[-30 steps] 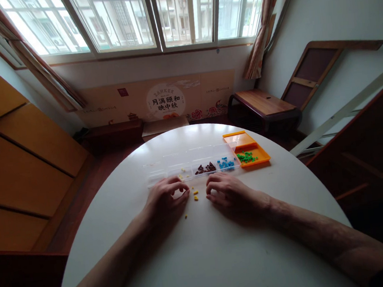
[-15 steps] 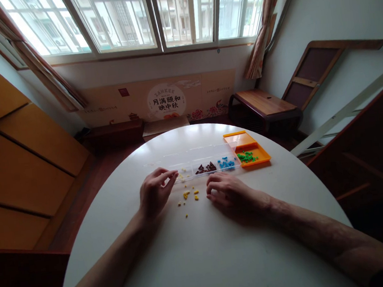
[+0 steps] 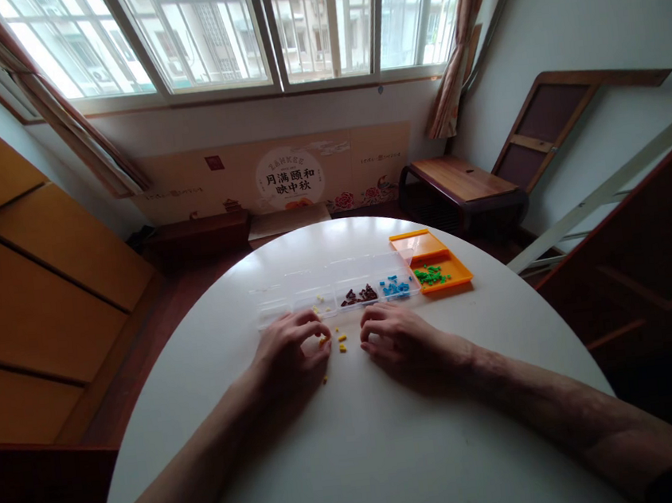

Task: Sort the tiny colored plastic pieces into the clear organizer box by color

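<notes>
On the white table, my left hand [image 3: 291, 346] is low among loose yellow toy bricks [image 3: 342, 343], thumb and forefinger closed in a pinch. A bit of yellow shows between these fingers, but whether they grip it I cannot make out. To the right of the bricks rests my right hand [image 3: 401, 333], fingers curled inward with the tips hidden. Beyond both hands lies a clear divided box [image 3: 308, 274]; its front compartments hold a few pale yellow pieces [image 3: 319, 300], dark brown pieces [image 3: 360, 295] and blue pieces [image 3: 396, 287].
An orange tray [image 3: 462, 277] with green pieces [image 3: 431, 275] adjoins the box's right end. The round table [image 3: 358, 457] has a curved far edge. A wooden bench [image 3: 460, 178] and the window wall stand beyond it.
My left hand has come down and nearer from the box's edge onto the loose yellow bricks, now covering some. My right hand has stayed nearly still. The view has shifted slightly.
</notes>
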Demonstrator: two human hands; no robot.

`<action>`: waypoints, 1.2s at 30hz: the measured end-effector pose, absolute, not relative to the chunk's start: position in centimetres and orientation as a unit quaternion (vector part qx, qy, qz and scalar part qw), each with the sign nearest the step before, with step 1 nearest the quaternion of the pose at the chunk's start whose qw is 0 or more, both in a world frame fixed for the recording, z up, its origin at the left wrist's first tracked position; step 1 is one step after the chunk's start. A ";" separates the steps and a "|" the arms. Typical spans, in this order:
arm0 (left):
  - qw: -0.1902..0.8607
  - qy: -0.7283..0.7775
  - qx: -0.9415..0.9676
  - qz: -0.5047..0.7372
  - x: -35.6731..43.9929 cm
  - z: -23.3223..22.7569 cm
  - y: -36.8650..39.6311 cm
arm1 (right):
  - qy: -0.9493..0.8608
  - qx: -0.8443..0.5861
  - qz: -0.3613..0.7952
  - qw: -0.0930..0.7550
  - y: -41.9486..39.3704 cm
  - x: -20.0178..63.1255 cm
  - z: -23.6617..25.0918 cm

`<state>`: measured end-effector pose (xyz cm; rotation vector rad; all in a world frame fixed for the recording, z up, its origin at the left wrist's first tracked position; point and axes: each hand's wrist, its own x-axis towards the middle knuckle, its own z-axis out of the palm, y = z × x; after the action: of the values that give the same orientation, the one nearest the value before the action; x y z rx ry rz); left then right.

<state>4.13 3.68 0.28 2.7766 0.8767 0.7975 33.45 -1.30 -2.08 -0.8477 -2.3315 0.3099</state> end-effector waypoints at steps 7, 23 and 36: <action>0.046 0.297 0.917 0.264 3.8 -0.7 4.4 | -0.883 -0.323 0.119 0.319 -1.4 33.4 -1.9; 0.020 0.287 0.924 0.253 3.9 -0.8 4.4 | -0.883 -0.339 0.103 0.309 -1.4 33.4 -2.2; 0.015 0.326 0.902 0.284 4.1 -0.1 4.2 | -0.885 -0.332 0.102 0.309 -1.7 33.1 -1.7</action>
<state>4.12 4.18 -0.08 2.8062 1.0132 0.8828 33.14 -1.70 -1.65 -0.8786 -2.3400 0.2700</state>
